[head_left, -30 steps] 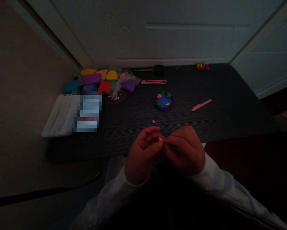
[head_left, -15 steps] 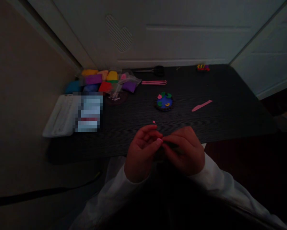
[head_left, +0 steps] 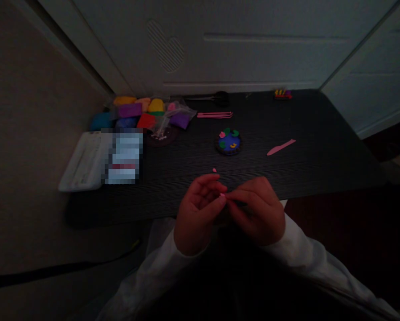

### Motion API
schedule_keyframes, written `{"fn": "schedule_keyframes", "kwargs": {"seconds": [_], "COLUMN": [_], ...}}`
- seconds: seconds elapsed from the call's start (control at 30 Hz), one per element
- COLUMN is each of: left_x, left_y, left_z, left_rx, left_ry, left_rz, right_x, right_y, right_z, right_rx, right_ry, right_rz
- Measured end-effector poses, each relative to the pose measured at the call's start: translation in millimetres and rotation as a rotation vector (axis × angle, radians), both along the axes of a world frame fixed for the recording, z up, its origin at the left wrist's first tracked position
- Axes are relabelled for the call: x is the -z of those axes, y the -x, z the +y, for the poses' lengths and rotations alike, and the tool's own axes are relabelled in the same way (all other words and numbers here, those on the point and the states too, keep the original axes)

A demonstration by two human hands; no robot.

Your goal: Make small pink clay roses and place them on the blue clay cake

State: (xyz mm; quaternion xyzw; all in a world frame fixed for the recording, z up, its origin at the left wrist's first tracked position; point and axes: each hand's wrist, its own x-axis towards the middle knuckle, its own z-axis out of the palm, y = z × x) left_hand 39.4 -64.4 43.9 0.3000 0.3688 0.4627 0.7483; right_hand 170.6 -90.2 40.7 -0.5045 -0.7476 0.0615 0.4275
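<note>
On the near side of the blue clay pond [head_left: 229, 141], the left hand [head_left: 193, 223] pinches a pink clay piece [head_left: 222, 195], apparently steadying it where the right hand [head_left: 262, 211], fingertips pressed together, meets it.

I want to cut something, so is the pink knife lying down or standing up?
Lying down: the knife rests along the table, not upright.

Left hand [head_left: 198, 216] has its palm turned inward, fingers curled and apart. Right hand [head_left: 260, 211] is pinched, its fingertips meeting the left thumb.
</note>
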Motion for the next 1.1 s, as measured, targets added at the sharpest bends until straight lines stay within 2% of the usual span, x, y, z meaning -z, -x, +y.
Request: {"fn": "schedule_keyframes", "kwargs": {"seconds": [1.1], "left_x": [1.0], "left_y": [0.5], "left_z": [-2.0], "left_rx": [0.011], "left_ry": [-0.075], "left_rz": [-0.030], "right_x": [-1.1], "right_y": [0.9], "right_z": [-2.6], "right_rx": [-0.002], "right_ry": [-0.008], "right_rz": [0.068]}}
